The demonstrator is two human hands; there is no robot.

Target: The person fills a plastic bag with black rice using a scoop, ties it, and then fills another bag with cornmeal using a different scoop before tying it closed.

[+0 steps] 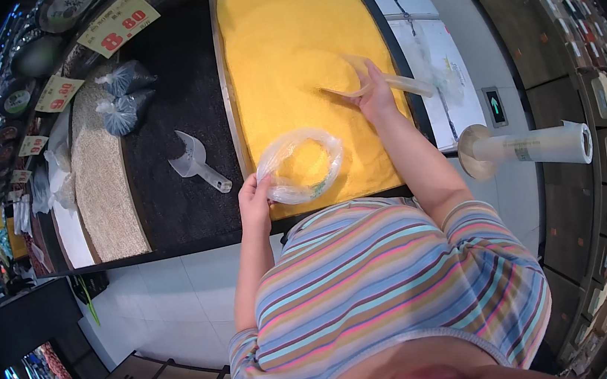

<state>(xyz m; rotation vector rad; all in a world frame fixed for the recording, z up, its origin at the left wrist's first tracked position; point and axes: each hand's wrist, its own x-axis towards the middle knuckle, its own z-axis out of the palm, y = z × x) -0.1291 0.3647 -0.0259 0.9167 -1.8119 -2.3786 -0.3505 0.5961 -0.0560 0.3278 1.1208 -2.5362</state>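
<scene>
Pinching the rim of an open clear plastic bag [301, 166], the left hand [255, 204] holds it over the near edge of a bin of fine yellow grain [279, 42], while the right hand [377, 97] grips a translucent plastic scoop [409, 85] set in the grain.

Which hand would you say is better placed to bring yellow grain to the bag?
Probably right: the right hand grips the scoop in the yellow grain; the left hand holds the bag open.
</scene>
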